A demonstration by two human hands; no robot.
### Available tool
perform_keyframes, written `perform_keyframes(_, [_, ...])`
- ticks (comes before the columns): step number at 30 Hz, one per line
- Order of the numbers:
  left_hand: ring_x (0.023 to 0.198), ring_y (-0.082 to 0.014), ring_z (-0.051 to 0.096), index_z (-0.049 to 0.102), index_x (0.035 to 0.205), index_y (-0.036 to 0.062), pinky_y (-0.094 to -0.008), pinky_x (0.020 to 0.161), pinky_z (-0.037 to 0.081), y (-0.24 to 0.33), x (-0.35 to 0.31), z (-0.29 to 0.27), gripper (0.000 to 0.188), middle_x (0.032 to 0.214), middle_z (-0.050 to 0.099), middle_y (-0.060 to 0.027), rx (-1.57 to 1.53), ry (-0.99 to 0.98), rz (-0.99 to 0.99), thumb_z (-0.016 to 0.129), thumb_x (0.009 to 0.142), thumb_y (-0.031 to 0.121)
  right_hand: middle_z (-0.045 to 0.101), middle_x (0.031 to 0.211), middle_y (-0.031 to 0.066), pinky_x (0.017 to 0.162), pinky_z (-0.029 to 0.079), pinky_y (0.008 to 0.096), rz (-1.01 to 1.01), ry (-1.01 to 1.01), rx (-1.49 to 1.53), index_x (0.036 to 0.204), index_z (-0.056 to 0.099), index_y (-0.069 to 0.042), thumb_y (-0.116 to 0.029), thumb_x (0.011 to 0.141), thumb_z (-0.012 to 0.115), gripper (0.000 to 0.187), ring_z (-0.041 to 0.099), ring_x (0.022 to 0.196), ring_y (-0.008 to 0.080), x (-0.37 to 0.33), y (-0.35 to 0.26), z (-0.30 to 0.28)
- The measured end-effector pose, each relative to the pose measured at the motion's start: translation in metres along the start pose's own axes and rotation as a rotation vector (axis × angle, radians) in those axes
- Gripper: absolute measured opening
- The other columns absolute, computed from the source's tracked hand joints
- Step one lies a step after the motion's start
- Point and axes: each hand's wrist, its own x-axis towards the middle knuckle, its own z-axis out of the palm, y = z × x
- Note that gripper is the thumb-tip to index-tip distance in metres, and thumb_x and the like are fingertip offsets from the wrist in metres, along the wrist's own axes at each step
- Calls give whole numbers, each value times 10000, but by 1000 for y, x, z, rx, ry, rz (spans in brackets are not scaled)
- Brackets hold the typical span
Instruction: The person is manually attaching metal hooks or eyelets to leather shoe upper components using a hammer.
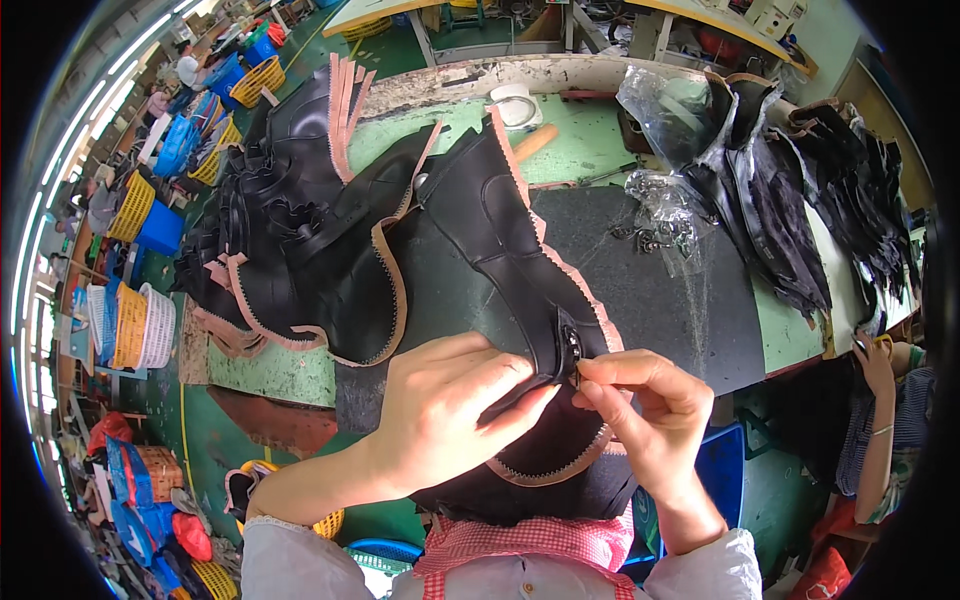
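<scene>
A black leather boot upper [510, 250] with a pinkish zigzag-edged zipper tape lies across the bench in front of me and hangs over its near edge. My left hand [440, 415] is closed on the upper, thumb and fingers pinching its folded leather. Close beside it, my right hand [652, 415] pinches a small dark zipper pull [571, 345] at the leather between both hands. The pull's lower end is hidden by my fingertips. More black uppers [320, 215] with similar pinkish edging are heaped to the left.
A clear plastic bag [665, 205] with small dark metal parts lies right of the upper on a dark mat [590, 230]. Black pieces [770, 190] are stacked at far right. A wooden handle [535, 142] lies behind. A co-worker's arm [880, 420] shows at right; baskets [155, 325] stand left.
</scene>
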Motion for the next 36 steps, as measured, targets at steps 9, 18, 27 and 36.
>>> perform_keyframes(9, [625,-231,647,653,914,32,-336,548,513,-1,1,2,277,767,697,-56,-1,18,38,847,721,74,737,999,155,840,618,303,165,-25,376,1078,690,76,63,933,674,146,735,901,191,-1,5,0])
perform_keyframes(18, [553,-239,610,665,806,-13,-332,486,459,-4,4,-3,249,673,650,-85,-32,-27,13,875,687,47,742,951,135,868,599,287,227,-253,253,992,720,67,79,890,715,103,724,900,163,22,6,-16])
perform_keyframes(27, [630,-214,626,688,819,24,-331,565,455,1,15,-19,255,714,657,-62,20,-213,123,875,667,105,569,960,33,693,474,264,-106,-422,-528,1047,661,-62,-54,619,920,500,584,842,130,50,-36,-25])
perform_keyframes(36, [647,-186,615,686,827,61,-341,684,471,8,21,-21,189,739,682,-21,42,-392,214,830,713,109,704,1045,31,1029,354,556,-644,-761,-897,880,660,-65,-291,615,849,396,580,1179,314,67,-49,-21])
